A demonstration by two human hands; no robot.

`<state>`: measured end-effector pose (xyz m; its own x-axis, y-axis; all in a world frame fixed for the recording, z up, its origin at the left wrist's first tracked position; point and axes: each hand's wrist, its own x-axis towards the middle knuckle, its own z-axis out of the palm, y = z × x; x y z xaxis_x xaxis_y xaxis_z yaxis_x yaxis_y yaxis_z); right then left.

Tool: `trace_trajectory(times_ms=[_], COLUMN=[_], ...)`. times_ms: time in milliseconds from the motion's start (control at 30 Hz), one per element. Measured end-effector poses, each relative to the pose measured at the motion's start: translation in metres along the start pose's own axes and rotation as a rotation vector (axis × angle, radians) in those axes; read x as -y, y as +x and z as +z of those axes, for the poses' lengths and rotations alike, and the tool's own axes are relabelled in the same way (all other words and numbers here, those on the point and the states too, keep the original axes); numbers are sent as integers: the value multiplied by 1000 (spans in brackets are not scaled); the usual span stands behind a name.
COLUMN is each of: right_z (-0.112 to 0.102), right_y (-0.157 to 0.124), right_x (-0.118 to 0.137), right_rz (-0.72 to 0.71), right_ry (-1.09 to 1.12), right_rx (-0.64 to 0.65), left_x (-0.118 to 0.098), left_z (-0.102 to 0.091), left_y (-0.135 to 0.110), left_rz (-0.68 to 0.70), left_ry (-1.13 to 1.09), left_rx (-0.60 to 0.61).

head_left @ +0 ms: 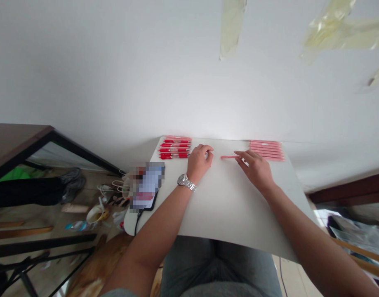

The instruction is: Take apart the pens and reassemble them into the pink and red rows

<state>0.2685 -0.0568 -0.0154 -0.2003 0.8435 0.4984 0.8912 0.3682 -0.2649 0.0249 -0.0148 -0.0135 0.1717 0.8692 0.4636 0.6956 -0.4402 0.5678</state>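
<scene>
My right hand (253, 166) pinches one end of a thin pink pen (228, 156), which points left over the white table (226, 206). To the left my left hand (200, 160), with a metal watch on its wrist, has its fingers curled in towards the thumb. What those fingers hold, if anything, I cannot make out. Beside that hand lies a row of red pens (175, 150), several of them, with a pale pink one at the back. Behind my right hand is a neat row of pink pens (266, 149).
A phone (147, 185), its screen blurred, lies at the table's left edge with a black cable. The white wall (189, 82) stands right behind the table. A dark desk (19, 140) is at the left, with a cup (95, 214) and clutter on the floor.
</scene>
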Motion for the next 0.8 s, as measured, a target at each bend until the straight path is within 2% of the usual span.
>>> trace_trajectory(times_ms=[433,600,800], right_z=[1,1,2], right_y=[0,-1,-1], right_x=[-3,-4,-2], right_rz=[33,44,67], right_ry=[56,47,44], right_rx=[20,22,34], left_x=[0,-2,-1], left_z=[0,-1,3], left_y=[1,0,-2], left_rz=[17,85,86], left_ry=[16,30,109], left_rx=[6,52,94])
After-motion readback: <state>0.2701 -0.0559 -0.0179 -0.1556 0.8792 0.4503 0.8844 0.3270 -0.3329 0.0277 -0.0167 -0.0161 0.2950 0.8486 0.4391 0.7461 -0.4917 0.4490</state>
